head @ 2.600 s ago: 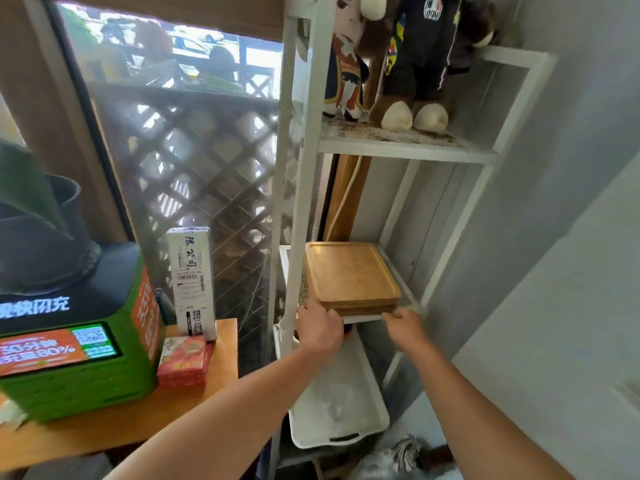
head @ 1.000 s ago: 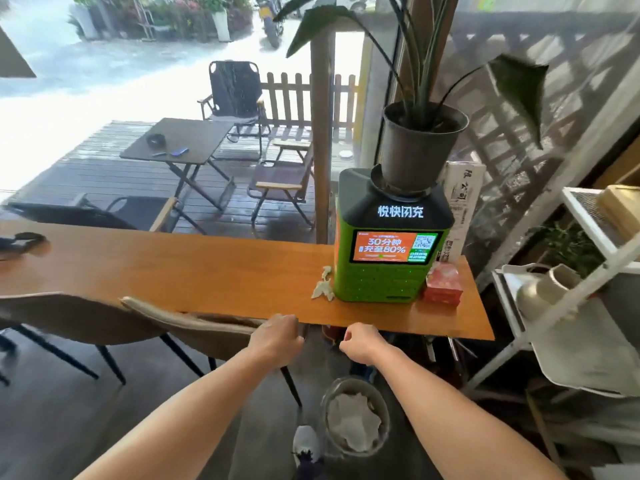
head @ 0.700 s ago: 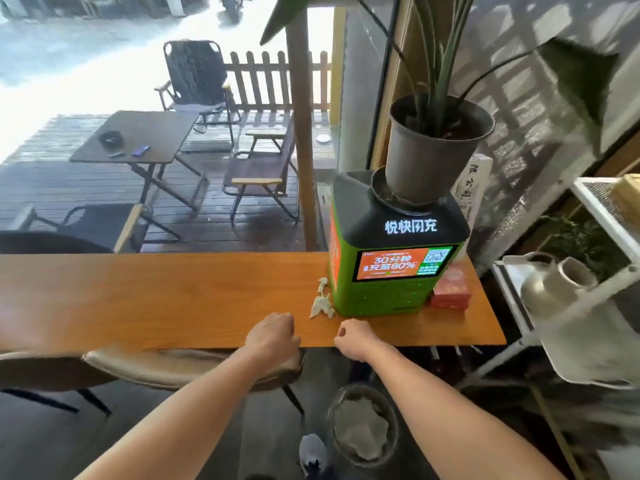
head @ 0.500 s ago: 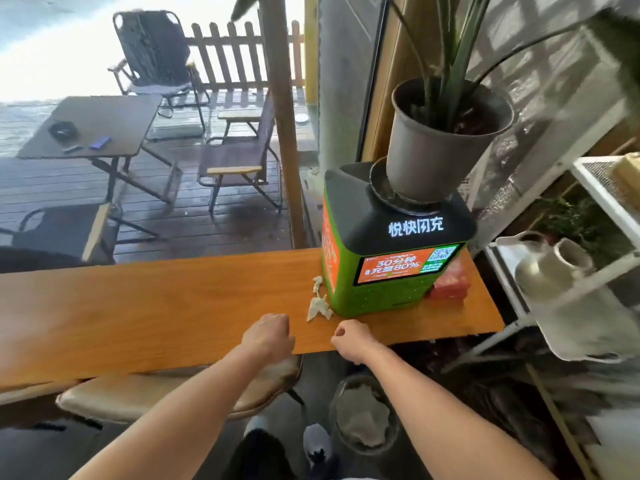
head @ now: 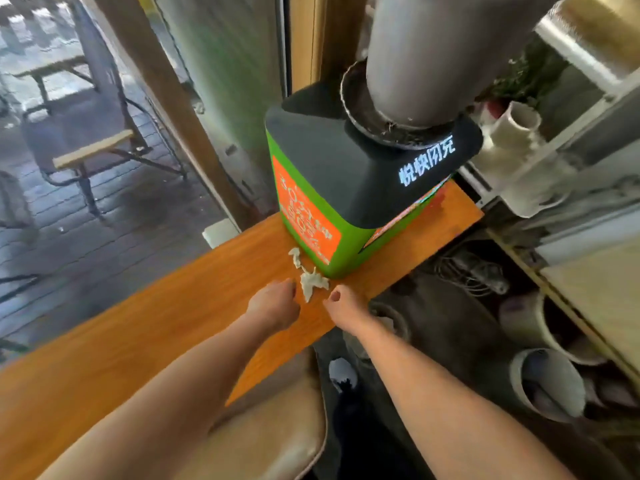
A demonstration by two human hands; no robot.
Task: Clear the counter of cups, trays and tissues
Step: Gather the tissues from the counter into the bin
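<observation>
Crumpled white tissue scraps (head: 309,276) lie on the long orange wooden counter (head: 138,334), right at the lower front corner of the green and black charging box (head: 332,188); I cannot tell if the upper scrap touches the box. From the head camera I see both bare hands low over the counter, one at each side of the bigger scrap. My left hand (head: 275,304) is curled into a loose fist, the knuckles just beside the scrap on its left, and I see nothing held in it. My right hand (head: 341,303) is also curled narrow, thumb tip toward the scrap, close beside it on the right, near the front edge of the counter; it holds nothing that I can see. A grey plant pot (head: 426,60) stands in a dark saucer on top of the box. Under the counter edge, a beige padded seat (head: 266,431) is near my left forearm, and a round bin (head: 388,323) is partly hidden behind my right wrist. The picture is blurred, so small details of the tissue are not clear.
</observation>
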